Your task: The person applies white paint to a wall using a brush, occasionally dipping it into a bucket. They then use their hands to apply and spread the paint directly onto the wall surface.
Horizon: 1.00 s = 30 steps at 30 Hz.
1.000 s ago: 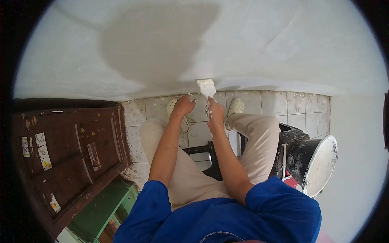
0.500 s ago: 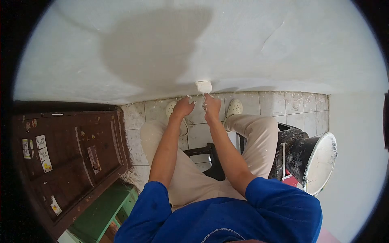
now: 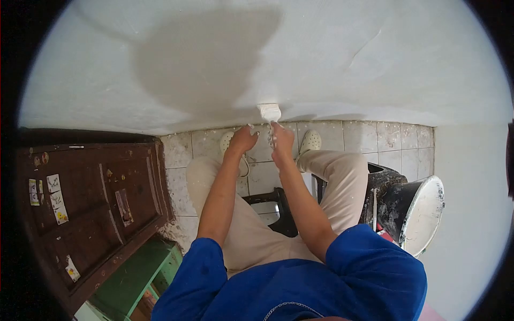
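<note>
Wall: white plaster wall (image 3: 332, 59) across the far side, with a large darker patch (image 3: 203, 53) at the left.
Floor: pale square tiles (image 3: 375, 139), speckled with white.
Door: dark brown wooden door (image 3: 91, 198) at the left, stickers on it.
Furniture: green wooden bench (image 3: 136, 278) near left.

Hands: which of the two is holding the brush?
The right hand holds the brush, bristles against the wall. The left hand is beside it, fingers curled, holding nothing I can see.
</note>
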Available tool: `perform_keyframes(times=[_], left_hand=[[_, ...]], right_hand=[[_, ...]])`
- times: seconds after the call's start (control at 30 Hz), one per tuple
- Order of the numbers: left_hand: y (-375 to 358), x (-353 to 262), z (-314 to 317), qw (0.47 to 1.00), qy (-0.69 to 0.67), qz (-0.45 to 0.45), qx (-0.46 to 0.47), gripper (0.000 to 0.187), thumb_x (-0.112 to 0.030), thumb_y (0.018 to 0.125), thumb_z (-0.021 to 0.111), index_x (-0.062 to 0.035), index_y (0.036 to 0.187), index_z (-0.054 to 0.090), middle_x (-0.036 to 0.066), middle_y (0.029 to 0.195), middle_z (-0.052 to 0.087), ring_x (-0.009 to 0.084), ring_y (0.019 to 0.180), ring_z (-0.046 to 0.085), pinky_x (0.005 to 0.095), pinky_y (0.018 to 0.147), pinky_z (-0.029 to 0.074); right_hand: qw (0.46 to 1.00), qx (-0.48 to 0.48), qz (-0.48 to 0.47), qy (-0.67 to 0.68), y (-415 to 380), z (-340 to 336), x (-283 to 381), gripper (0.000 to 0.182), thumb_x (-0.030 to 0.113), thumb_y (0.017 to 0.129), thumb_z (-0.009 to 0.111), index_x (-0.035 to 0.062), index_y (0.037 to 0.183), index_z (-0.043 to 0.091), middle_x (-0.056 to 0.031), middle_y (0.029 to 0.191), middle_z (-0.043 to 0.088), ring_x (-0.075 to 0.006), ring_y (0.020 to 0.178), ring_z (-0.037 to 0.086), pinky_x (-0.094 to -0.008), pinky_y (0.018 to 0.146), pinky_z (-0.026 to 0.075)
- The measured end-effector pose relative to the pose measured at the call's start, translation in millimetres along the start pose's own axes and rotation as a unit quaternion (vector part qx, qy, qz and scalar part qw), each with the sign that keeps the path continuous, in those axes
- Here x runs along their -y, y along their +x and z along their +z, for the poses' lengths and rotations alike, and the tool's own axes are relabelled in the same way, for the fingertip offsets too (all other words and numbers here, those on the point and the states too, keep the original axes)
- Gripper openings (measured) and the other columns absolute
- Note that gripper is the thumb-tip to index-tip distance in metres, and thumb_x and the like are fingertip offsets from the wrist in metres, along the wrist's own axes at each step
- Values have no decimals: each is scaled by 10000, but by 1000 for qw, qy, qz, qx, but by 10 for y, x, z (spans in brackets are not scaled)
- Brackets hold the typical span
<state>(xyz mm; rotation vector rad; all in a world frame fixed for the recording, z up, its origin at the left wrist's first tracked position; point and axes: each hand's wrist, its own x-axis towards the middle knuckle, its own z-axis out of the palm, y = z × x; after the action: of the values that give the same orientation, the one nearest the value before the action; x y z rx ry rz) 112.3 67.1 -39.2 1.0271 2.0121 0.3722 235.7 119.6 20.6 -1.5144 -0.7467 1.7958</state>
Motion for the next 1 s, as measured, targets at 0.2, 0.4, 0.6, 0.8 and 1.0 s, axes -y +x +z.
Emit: perform_keyframes(times=[0.2, 0.4, 0.6, 0.8, 1.0], left_hand=[[112, 15, 33, 1000, 3, 9, -10, 544, -375, 839, 528, -13, 1242, 482, 190, 1252, 508, 331, 1169, 472, 410, 976, 379], [-28, -62, -116, 1000, 4, -9, -1, 536, -359, 835, 528, -1, 1231, 485, 203, 1235, 516, 340, 1143, 492, 412, 957, 395], [64, -26, -25, 1000, -5, 13, -25, 516, -339, 831, 528, 15, 1206, 497, 217, 1204, 531, 350, 1118, 509, 413, 947, 404], [42, -28, -113, 1000, -5, -5, -18, 518, -336, 827, 535, 9, 1212, 498, 219, 1205, 532, 355, 1112, 513, 416, 951, 401], [-10, -57, -69, 999, -26, -3, -19, 519, -341, 838, 530, 5, 1222, 490, 224, 1201, 532, 361, 1105, 516, 421, 948, 400]], right_hand=[[999, -35, 2, -36, -8, -100, -160, 219, 157, 783, 615, 60, 608, 524, 5, 515, 456, -99, 411, 399, -277, 401, 285], [989, -51, 31, -133, 574, -294, -826, 217, 169, 773, 632, 67, 608, 535, -1, 500, 461, -100, 380, 396, -266, 369, 269], [991, -29, 61, -115, 661, -213, -888, 219, 166, 758, 639, 58, 605, 526, -14, 514, 477, -120, 397, 426, -282, 372, 285], [999, 4, 43, -27, 860, 139, -700, 206, 172, 756, 646, 52, 629, 538, -17, 527, 472, -127, 403, 420, -286, 386, 303], [997, -29, 68, -16, 258, -190, -546, 181, 180, 765, 646, 44, 684, 556, -13, 584, 488, -119, 464, 436, -280, 438, 325]])
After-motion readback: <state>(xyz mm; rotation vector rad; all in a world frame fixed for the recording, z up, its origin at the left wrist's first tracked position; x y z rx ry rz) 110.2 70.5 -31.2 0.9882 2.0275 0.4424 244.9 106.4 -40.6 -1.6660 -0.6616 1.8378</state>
